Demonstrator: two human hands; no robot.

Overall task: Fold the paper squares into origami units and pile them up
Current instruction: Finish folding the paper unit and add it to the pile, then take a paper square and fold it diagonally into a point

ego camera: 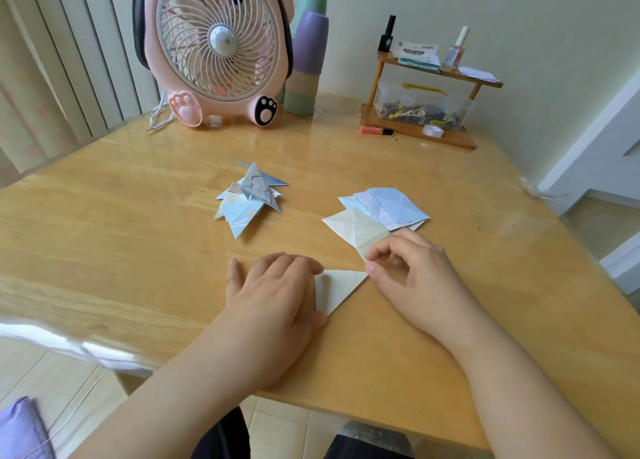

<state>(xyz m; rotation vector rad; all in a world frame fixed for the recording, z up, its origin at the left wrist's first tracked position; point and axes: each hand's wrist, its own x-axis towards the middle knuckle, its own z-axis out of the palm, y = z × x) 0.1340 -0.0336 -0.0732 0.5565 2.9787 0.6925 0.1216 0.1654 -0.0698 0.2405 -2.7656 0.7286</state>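
The worktop (104, 223) carries a pink fan (214, 50) at its far edge. Toward the centre lies the pile of folded units (247, 199), with the stack of paper squares (381, 213) to its right. Near the front edge, the left hand (273, 296) presses flat, fingers straight, on the cream folded triangle (337, 289). The right hand (412, 278), fingers curled, pinches the triangle's right tip.

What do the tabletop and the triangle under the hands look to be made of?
The tabletop looks like varnished light wood: grain lines show, with glossy window reflections. The triangle looks like thin matte paper: pale cream, lying flat with crisp folded edges.
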